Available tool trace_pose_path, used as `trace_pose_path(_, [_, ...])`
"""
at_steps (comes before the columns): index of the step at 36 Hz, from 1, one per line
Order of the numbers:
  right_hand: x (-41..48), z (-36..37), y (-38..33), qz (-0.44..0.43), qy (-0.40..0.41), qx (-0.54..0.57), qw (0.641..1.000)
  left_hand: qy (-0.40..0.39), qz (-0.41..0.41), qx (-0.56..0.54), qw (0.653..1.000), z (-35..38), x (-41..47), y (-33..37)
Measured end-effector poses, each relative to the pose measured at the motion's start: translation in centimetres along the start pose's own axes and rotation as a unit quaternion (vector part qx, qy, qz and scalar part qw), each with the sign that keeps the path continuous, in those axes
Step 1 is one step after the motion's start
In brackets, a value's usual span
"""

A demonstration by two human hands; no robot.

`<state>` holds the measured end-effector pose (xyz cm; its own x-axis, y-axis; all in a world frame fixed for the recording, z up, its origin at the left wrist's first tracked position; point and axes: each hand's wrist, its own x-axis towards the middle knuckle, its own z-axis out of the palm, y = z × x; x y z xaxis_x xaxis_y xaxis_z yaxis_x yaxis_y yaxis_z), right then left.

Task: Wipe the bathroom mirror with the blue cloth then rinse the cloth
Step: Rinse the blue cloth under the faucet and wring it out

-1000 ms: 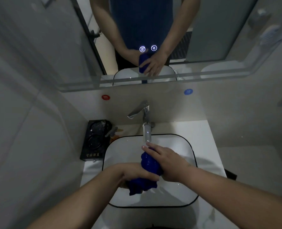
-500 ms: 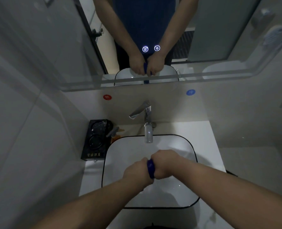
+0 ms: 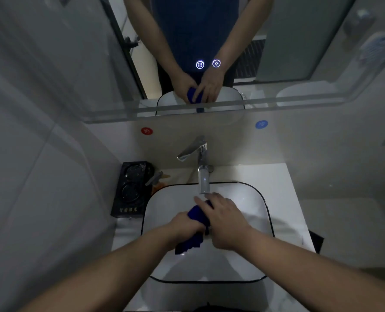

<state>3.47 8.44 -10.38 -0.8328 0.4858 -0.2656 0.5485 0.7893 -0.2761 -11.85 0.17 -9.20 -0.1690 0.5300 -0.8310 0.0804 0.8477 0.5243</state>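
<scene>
One cloth (image 3: 196, 214) over one sink (image 3: 164, 204); left hand (image 3: 184, 224) grips it, right hand (image 3: 226, 222) presses it with straight fingers (image 3: 201, 202).

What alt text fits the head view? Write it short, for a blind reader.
Two bare hands work a blue cloth over a white basin, just below the tap: the left hand grips it, the right hand lays its fingers across it. The mirror above reflects them.
</scene>
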Motion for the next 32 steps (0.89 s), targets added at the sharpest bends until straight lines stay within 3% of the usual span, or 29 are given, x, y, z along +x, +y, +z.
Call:
trace_pose_path(3, [-0.9,0.9,0.7,-0.029,0.022,-0.054,0.998,-0.069,-0.063,-0.056,0.994,-0.7,-2.3,1.7])
trace_pose_path(7, [-0.7,1.0,2.2,-0.065,0.097,0.013,0.993,-0.183,-0.108,-0.073,0.974,-0.2,-3.4,2.3])
trace_pose_path(9, [-0.5,0.1,2.5,-0.082,0.070,0.036,0.993,-0.195,-0.099,-0.050,0.975,0.1,-3.5,2.7])
trace_pose_path(14, [-0.6,-3.5,1.6,-0.058,-0.168,-0.013,0.984,-0.128,-0.037,0.181,0.974,1.2,-2.2,2.3])
trace_pose_path(18, [0.0,-4.5,0.7,-0.007,-0.249,-0.011,0.969,-0.050,0.049,0.370,0.927,3.2,-2.0,2.8])
trace_pose_path(22, [1.5,-5.3,0.7,0.073,-0.329,0.037,0.941,0.091,0.101,0.413,0.900,4.4,-1.3,2.1])
trace_pose_path(26, [2.1,-5.4,1.4,0.146,-0.355,0.154,0.910,0.163,0.200,0.467,0.846,4.6,-0.6,0.9])
trace_pose_path(28, [2.0,-4.6,1.6,0.154,-0.358,0.189,0.901,0.176,0.210,0.486,0.830,4.5,-0.3,0.7])
trace_pose_path(30, [2.0,-3.5,1.7,0.153,-0.352,0.211,0.899,0.169,0.192,0.495,0.831,4.4,-0.1,0.3])
trace_pose_path(32, [1.8,-2.2,1.8,0.153,-0.326,0.219,0.907,0.142,0.172,0.467,0.856,4.1,0.2,-0.3])
